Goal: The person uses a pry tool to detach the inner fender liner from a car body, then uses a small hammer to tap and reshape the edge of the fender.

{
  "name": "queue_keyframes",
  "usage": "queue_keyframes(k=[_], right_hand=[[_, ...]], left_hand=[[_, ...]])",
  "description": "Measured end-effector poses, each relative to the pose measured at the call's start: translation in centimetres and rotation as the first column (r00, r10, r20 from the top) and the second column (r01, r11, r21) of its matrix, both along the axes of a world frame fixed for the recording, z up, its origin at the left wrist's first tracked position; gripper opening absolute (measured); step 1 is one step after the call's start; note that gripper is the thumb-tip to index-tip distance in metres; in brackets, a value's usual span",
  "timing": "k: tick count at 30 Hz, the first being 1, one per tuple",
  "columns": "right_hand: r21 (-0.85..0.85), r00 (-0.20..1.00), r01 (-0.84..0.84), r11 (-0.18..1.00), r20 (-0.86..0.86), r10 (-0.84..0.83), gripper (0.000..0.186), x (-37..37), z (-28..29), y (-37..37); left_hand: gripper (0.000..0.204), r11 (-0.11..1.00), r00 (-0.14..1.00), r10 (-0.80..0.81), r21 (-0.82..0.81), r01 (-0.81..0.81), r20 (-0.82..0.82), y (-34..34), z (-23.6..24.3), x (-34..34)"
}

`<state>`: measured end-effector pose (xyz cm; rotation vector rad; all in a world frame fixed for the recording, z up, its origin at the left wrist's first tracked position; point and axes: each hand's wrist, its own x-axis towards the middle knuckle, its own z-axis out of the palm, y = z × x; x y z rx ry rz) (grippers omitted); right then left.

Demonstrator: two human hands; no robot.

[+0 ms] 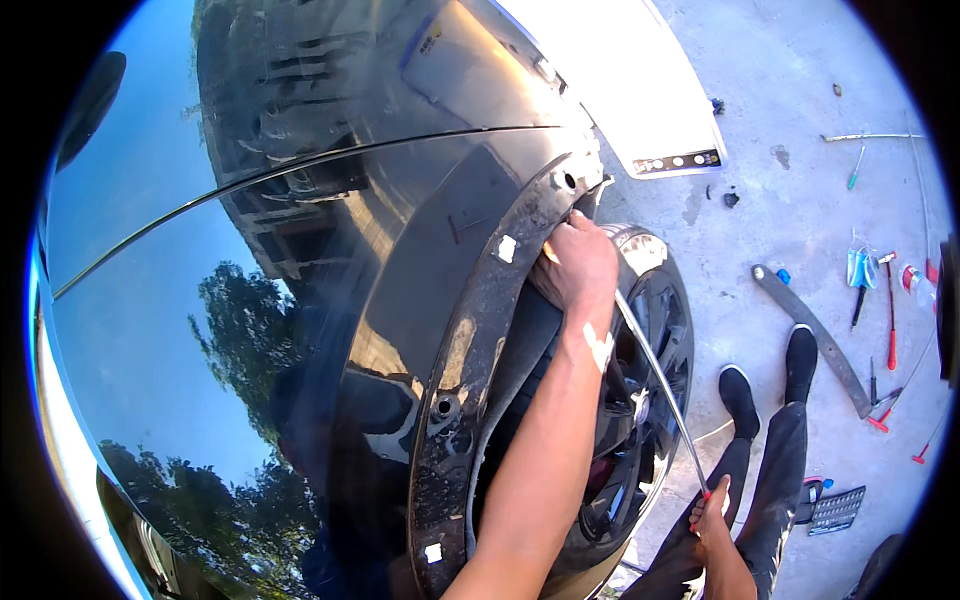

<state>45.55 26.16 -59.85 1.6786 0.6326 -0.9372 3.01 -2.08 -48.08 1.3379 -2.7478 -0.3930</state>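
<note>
A long metal rod [657, 375] with a red handle slants up across the dark wheel [640, 400]. Its lower end is in my right hand [711, 512], fingers wrapped round the handle beside my leg. The upper end runs under my left hand [582, 258], which is closed at the top of the wheel arch with its fingertips hidden. Where the rod's tip lies cannot be seen. My left forearm passes in front of the arch opening. The bare, dirty arch edge [460, 370] of the glossy dark car panel [400, 270] has holes and white patches.
On the concrete floor [770, 230] at right lie a dark curved strip [815, 340], a red-handled hammer [891, 310], a green-handled screwdriver [856, 167] and several other tools. A dark slotted tray [837, 510] is lower right. A bright white panel [640, 80] stands out at the top. My shoes [738, 400] are beside the wheel.
</note>
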Motion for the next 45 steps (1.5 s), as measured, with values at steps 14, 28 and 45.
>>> queue_keyframes(k=[14,28,45], right_hand=[[0.030,0.999,0.037,0.999,-0.020,-0.037,0.066,0.4,0.3,0.1],[-0.042,0.997,0.072,0.996,-0.005,-0.073,0.065,1.2,0.0,0.3],[-0.025,0.997,0.045,0.999,0.057,-0.044,0.064,0.9,0.0,-2.4]], left_hand=[[0.040,1.000,0.996,0.003,-0.013,-0.002,0.089,-0.2,-0.2,0.0],[0.039,0.999,0.998,-0.032,-0.013,0.033,0.050,1.0,1.3,-0.5],[0.040,0.993,0.996,-0.089,-0.083,0.087,-0.018,0.6,0.2,-0.1]])
